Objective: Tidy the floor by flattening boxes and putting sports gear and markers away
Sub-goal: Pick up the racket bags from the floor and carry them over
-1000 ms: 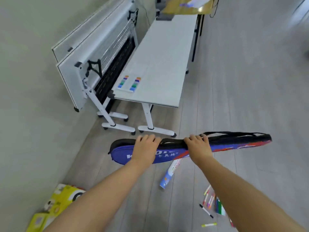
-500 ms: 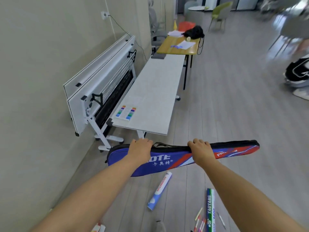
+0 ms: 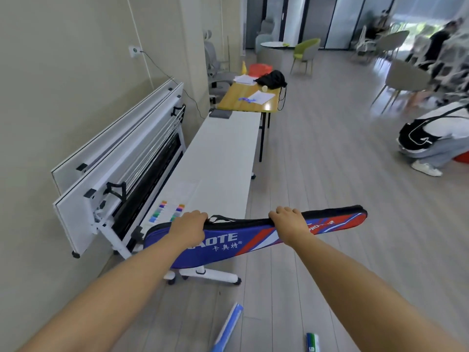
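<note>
**Blue racket bag held up in two hands**

Blue, red and white, the racket bag (image 3: 253, 237) hangs in the air in front of the person, lying nearly level with its wide end to the left and its narrow end reaching out to the right. Seen from the head camera, the left hand (image 3: 189, 228) is closed over the bag's black top edge near the wide end, fingers curled over the far side by the strap. The right hand (image 3: 289, 224) grips the same edge further along, near the middle, fingers wrapped over it too. Both arms are stretched forward.

Behind the bag stands a long white table (image 3: 223, 158), with a marker set (image 3: 167, 212) lying on its near end, just beyond the left hand. A folded table (image 3: 119, 158) leans by the wall to the left. Beyond the white one is a wooden table (image 3: 243, 100) with papers and a black bag on it.

On the floor (image 3: 330, 174) near the person's feet lie a blue tube (image 3: 229, 326) and, to its right, a green tube (image 3: 312, 342), both cut off by the frame's edge. Someone crouches far off to the right.
</note>
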`<act>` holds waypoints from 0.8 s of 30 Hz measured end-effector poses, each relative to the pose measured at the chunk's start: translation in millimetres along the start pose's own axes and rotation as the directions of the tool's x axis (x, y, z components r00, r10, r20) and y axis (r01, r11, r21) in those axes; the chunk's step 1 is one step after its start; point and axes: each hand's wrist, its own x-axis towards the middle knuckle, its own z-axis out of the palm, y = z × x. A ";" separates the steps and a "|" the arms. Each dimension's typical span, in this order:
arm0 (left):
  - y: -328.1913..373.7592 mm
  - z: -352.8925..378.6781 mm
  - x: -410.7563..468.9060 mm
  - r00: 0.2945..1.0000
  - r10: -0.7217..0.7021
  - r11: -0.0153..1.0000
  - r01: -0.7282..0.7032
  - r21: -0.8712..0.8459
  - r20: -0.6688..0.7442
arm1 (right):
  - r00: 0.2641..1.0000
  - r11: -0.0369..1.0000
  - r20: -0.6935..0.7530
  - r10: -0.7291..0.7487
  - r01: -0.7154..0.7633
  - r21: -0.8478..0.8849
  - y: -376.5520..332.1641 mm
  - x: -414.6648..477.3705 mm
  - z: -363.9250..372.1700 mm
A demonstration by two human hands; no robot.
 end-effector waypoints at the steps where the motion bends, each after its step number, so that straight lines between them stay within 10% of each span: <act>1: -0.4 -4.2 18.1 1.000 0.000 1.000 0.000 0.003 -0.001 | 1.000 1.000 -0.004 -0.002 0.002 -0.005 7.7 13.7 -1.7; 24: 44.9 -121.0 536.5 0.966 -0.251 0.968 0.248 0.045 0.068 | 0.966 0.963 -0.027 -0.255 0.257 0.084 290.9 552.7 -32.4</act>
